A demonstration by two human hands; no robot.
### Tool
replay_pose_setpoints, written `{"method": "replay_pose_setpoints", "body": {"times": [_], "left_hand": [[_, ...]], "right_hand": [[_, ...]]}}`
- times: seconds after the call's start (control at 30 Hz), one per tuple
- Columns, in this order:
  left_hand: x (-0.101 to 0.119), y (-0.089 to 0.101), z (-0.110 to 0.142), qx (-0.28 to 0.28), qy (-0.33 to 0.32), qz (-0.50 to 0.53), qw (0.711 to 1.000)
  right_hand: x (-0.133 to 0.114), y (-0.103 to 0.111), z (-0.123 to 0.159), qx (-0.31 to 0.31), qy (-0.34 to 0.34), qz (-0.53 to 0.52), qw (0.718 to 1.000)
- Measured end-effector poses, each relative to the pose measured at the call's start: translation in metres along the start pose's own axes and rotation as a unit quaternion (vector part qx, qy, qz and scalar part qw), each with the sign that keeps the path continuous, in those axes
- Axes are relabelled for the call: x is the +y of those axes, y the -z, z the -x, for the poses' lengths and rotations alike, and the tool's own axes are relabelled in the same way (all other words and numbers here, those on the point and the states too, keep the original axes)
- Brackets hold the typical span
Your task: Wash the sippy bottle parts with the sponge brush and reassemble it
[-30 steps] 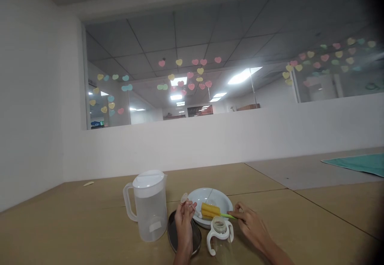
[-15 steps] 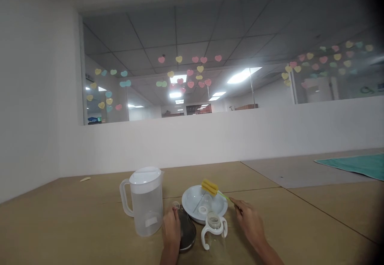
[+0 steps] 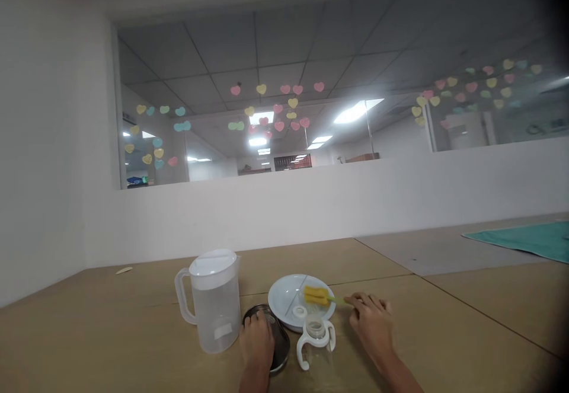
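My right hand [image 3: 371, 325] grips the green handle of a yellow sponge bottle brush [image 3: 316, 295], its head over the white bowl [image 3: 278, 303]. Inside that bowl lie a clear dome-shaped piece and a white ring [image 3: 299, 311]. My left hand [image 3: 256, 338] reaches into a dark metal tray [image 3: 280, 345], fingers curled down at a small clear piece [image 3: 269, 318]; the fingertips are partly hidden. Between my hands, in front of the bowl, an uncapped clear baby bottle [image 3: 316, 328] with white side handles stands upright.
A lidded translucent pitcher [image 3: 216, 307] stands left of my left hand. A teal cloth [image 3: 524, 242] lies at the far right of the table. Near the wall on the left is a small pale flat piece [image 3: 124, 270]. Behind the table runs a wall with a window [image 3: 275, 102].
The brush head has come down from above the bowl's far rim to the clear piece inside it. My left hand has lowered the small clear piece into the metal tray.
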State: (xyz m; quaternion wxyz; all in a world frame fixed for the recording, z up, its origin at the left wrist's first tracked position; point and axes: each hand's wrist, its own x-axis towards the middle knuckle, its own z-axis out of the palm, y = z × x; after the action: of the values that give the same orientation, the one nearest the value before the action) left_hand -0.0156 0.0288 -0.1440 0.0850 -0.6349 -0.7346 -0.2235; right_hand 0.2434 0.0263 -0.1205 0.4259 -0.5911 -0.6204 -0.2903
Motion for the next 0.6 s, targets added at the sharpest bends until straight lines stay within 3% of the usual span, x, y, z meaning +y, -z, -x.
{"method": "replay_pose_setpoints", "body": {"times": [0.17, 0.4, 0.5, 0.6], "left_hand": [[0.010, 0.013, 0.004, 0.060, -0.051, 0.021, 0.997], [0.022, 0.021, 0.007, 0.080, -0.095, 0.126, 0.984], [0.039, 0.020, -0.011, 0.063, -0.097, 0.193, 0.974], [0.063, 0.015, -0.038, 0.005, -0.124, 0.202, 0.971]], "right_hand": [[0.001, -0.002, -0.001, -0.016, 0.026, 0.046, 0.998], [0.002, 0.000, -0.001, -0.065, -0.003, 0.057, 0.996], [0.004, -0.004, 0.000, -0.073, -0.004, 0.039, 0.997], [0.005, -0.011, 0.002, -0.072, 0.009, 0.027, 0.997]]}}
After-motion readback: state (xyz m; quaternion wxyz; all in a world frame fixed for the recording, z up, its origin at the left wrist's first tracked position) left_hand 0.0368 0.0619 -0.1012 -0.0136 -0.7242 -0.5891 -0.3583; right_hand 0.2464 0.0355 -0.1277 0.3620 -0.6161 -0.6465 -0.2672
